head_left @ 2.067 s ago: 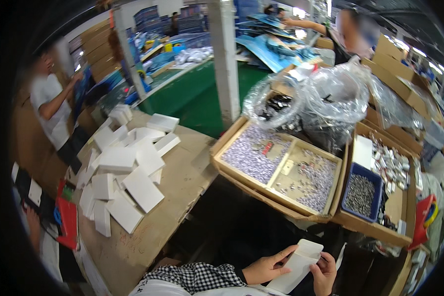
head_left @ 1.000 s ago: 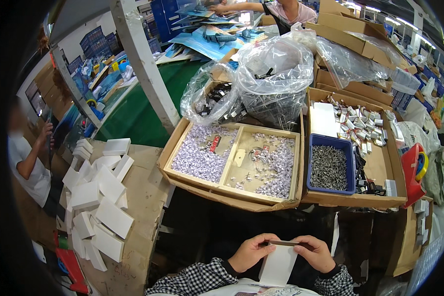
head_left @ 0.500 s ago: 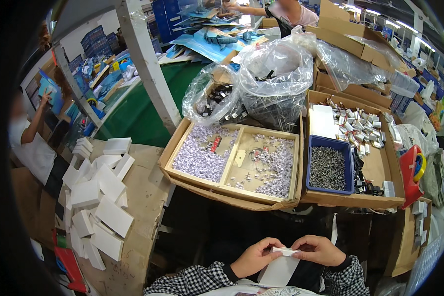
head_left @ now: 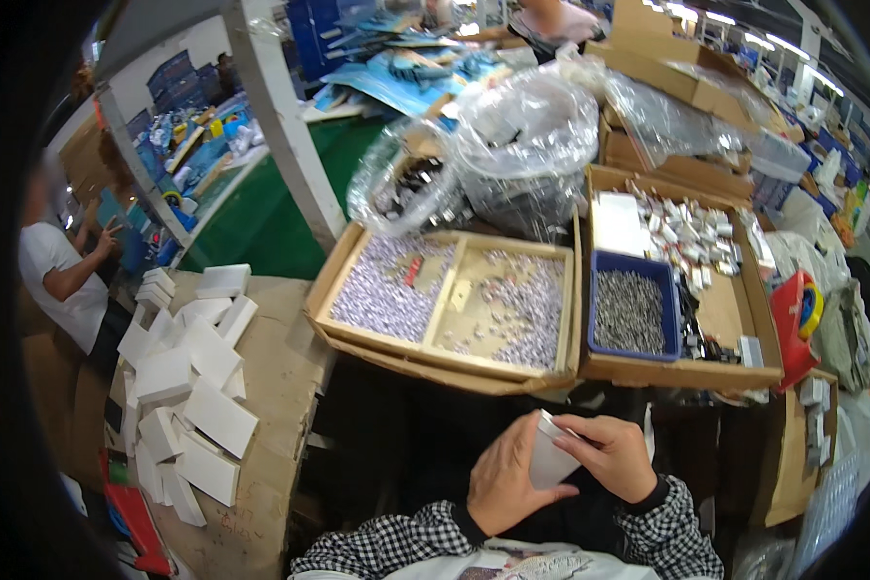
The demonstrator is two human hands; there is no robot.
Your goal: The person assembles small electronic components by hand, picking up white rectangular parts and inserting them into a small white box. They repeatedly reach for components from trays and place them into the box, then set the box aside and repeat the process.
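A small flat white box [head_left: 549, 462] is held up in front of my body, tilted, with a narrow end facing up. My left hand [head_left: 505, 483] is closed along its left side, palm against it, thumb near the lower edge. My right hand [head_left: 613, 456] pinches the upper right edge between thumb and fingers. To my left, a heap of similar white boxes [head_left: 166, 377] lies on a cardboard-covered table [head_left: 271, 387].
Ahead stands a divided wooden tray [head_left: 442, 307] of small pale parts. Right of it, a carton [head_left: 735, 372] holds a blue bin [head_left: 636, 356] of metal screws and small white-cased parts [head_left: 691, 232]. Clear plastic bags [head_left: 527, 121] stand behind. A person [head_left: 63, 280] works at far left.
The box has been raised and turned more upright. My left hand has shifted from pinching its top end to lying along its side; my right hand still grips the upper edge.
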